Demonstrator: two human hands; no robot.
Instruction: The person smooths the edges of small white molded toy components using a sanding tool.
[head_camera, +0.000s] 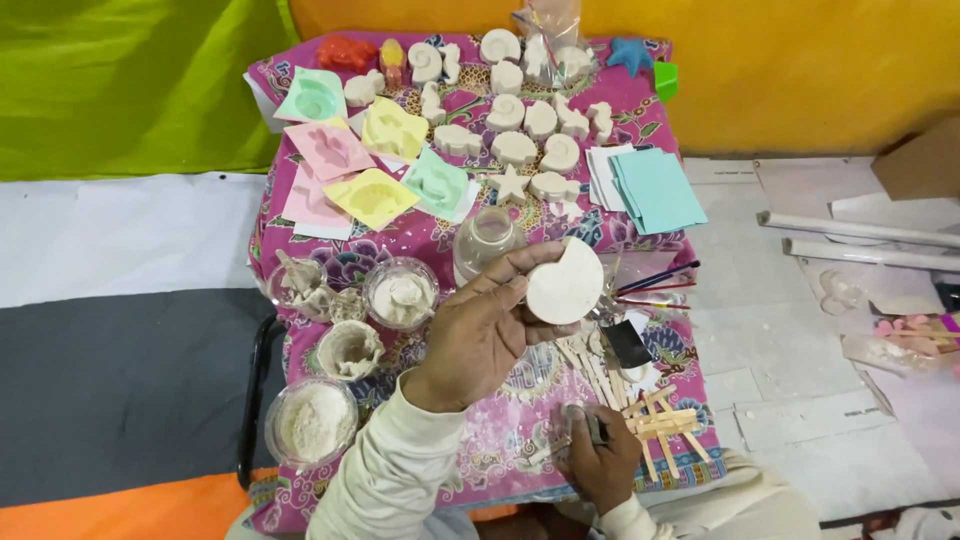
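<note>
The left hand (480, 335) is raised over the pink patterned cloth (500, 430), fingers curled partway round a white plaster shell cast (565, 283), pinched at its rim between thumb and fingertips. The cast sits just above and right of the clear glass jar (487, 238), which serves as landmark here. The right hand (597, 460) is low, well below-right of the jar, closed round a thin dark-tipped tool (594, 428); what kind of tool is too small to tell.

Risks, judged from the frame: the cast looks chalky and brittle, and the hold is only at the edge, so a slip would likely chip it, or land it on the jar or the plaster-filled cups (400, 295) left of the jar. Heavy tool pressure could crack the thin lip. An elbow sweep could tip the bowl of white powder (312, 420), well below-left of the jar.

Materials: the cast is matte, smooth, spiral-ribbed. Above the jar lie rows of unpainted casts (515, 148) in shell, star and seahorse shapes. Upper left of it, soft pastel moulds (372, 195) in pink, yellow and green. Right of the jar, teal paper sheets (655, 190); below-right, flat wooden sticks (660, 420), loosely piled.
</note>
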